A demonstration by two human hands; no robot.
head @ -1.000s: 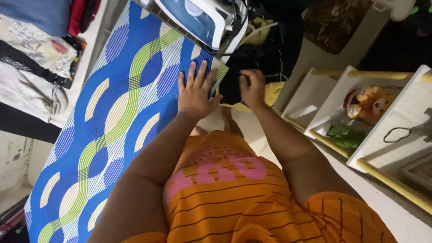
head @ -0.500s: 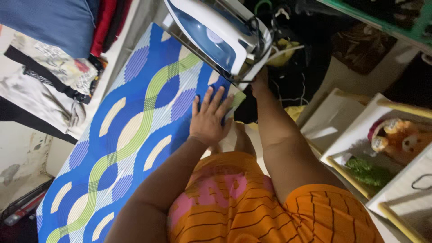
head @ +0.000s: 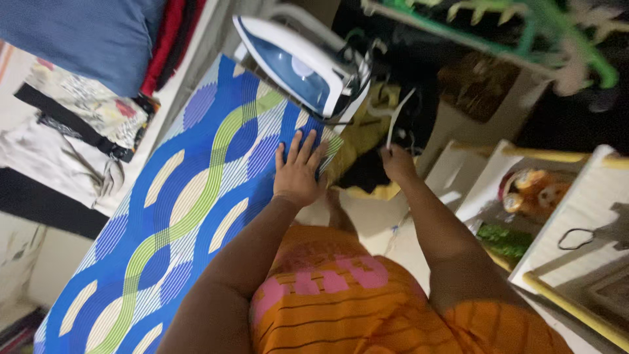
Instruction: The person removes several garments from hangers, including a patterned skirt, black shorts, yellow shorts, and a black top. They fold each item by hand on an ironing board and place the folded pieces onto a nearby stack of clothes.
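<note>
I see the left hand (head: 298, 174) spread flat on the blue patterned ironing board (head: 190, 196), just below the iron (head: 301, 65) at its far end; beside the board's edge, the right hand (head: 395, 162) pinches a white hanger (head: 398, 111) over dark clothes (head: 367, 174).

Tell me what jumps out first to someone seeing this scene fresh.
The ironing board, with its bold blue, green and cream wave cover, fills the left. The left hand lies flat on its far end, below a blue and white iron. Right of the board, the right hand grips a white hanger over dark and yellow clothes.
</note>
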